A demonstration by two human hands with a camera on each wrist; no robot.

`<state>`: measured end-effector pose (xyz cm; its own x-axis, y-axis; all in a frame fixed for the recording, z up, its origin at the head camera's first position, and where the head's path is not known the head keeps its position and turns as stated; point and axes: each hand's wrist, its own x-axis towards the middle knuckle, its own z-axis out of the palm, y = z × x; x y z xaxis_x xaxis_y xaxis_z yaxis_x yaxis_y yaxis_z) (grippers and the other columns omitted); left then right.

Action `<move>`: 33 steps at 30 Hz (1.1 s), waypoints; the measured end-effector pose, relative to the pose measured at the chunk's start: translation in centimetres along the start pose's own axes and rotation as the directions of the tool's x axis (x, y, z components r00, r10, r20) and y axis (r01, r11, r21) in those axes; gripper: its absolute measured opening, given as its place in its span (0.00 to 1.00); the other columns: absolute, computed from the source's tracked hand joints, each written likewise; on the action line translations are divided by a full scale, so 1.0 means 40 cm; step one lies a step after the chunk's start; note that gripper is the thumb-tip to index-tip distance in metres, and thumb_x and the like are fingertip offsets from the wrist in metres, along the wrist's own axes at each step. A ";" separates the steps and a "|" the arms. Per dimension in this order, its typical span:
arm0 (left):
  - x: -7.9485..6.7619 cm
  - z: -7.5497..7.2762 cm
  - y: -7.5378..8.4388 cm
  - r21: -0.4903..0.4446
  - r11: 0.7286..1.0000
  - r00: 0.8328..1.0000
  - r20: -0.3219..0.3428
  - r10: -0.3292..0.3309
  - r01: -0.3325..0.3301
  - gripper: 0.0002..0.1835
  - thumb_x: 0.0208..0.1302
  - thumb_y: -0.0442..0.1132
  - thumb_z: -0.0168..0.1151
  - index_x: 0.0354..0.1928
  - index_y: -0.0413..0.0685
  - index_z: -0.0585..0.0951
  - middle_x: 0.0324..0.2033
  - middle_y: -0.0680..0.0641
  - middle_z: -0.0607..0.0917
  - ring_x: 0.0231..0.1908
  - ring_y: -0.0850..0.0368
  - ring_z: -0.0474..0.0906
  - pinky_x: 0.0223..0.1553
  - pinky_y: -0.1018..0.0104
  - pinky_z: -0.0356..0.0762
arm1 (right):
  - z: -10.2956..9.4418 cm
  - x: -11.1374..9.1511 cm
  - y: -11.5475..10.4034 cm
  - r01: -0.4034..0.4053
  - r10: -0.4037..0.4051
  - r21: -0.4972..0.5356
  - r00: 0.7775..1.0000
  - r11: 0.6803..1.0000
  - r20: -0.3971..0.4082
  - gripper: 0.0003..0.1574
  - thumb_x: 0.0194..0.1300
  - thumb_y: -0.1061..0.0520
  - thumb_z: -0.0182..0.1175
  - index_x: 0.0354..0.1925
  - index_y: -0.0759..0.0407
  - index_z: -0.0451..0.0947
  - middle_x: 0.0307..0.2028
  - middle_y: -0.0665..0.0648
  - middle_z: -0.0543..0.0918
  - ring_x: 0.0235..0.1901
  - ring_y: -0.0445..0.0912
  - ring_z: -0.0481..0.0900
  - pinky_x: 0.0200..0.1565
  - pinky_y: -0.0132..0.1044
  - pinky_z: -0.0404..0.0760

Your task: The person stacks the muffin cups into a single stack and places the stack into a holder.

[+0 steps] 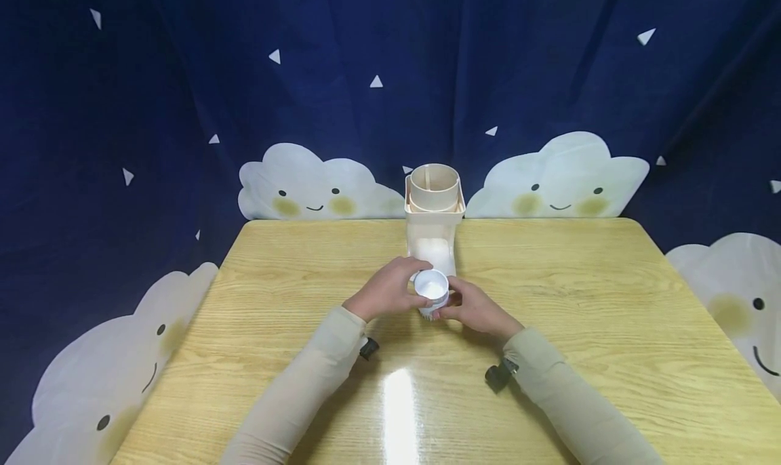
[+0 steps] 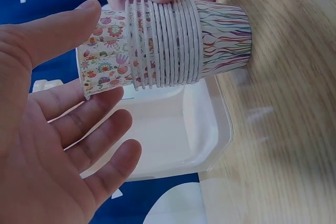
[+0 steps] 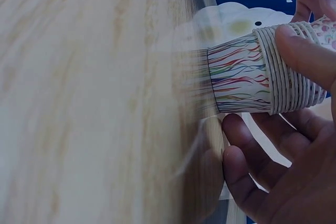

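Note:
Between both hands stands a stack of paper cups, mouth up, its base at or just above the table. The lowest cup has wavy coloured stripes, with several white rims nested above it. The top paper cup carries a floral print and sticks up out of the rims. My left hand holds this top cup between thumb and fingers near its mouth. Lower down, my right hand grips the stack around its rims, thumb on one side and fingers on the other.
Just behind the cups is a cream-coloured holder with a round open tube on top, near the table's far edge. The wooden table meets a dark blue curtain with white clouds.

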<state>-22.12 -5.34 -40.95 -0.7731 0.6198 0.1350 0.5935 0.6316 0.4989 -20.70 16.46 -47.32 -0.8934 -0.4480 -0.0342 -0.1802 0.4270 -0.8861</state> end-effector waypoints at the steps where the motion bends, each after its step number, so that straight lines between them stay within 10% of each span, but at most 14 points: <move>1: 0.000 0.000 0.000 0.002 1.000 1.000 0.001 0.000 0.000 0.31 0.53 0.46 0.76 0.60 0.46 0.78 0.54 0.46 0.84 0.54 0.50 0.78 0.58 0.57 0.76 | 0.000 0.000 -0.001 -0.001 0.001 0.002 1.000 1.000 0.000 0.35 0.59 0.56 0.71 0.62 0.58 0.72 0.55 0.61 0.81 0.51 0.53 0.83 0.58 0.49 0.80; 17: -0.001 0.005 -0.003 0.032 0.999 0.999 0.047 0.008 -0.010 0.36 0.54 0.45 0.76 0.65 0.44 0.75 0.61 0.44 0.80 0.62 0.46 0.75 0.66 0.53 0.71 | 0.002 0.002 0.007 0.032 -0.032 0.021 1.000 0.999 0.000 0.33 0.58 0.57 0.72 0.60 0.58 0.73 0.52 0.61 0.80 0.46 0.50 0.83 0.53 0.43 0.79; 33: 0.004 0.014 -0.094 -0.104 0.985 0.989 -0.041 -0.141 0.136 0.27 0.69 0.46 0.61 0.65 0.38 0.74 0.63 0.40 0.78 0.61 0.41 0.77 0.64 0.49 0.73 | 0.004 -0.006 -0.032 0.025 -0.034 -0.118 0.997 0.993 -0.076 0.58 0.53 0.53 0.75 0.74 0.61 0.55 0.66 0.66 0.72 0.57 0.58 0.78 0.57 0.51 0.79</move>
<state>-24.36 -7.36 -43.30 -0.8577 0.5047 0.0986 0.4562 0.6583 0.5987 -20.17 15.89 -46.26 -0.9155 -0.4011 0.0311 -0.2495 0.5055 -0.8260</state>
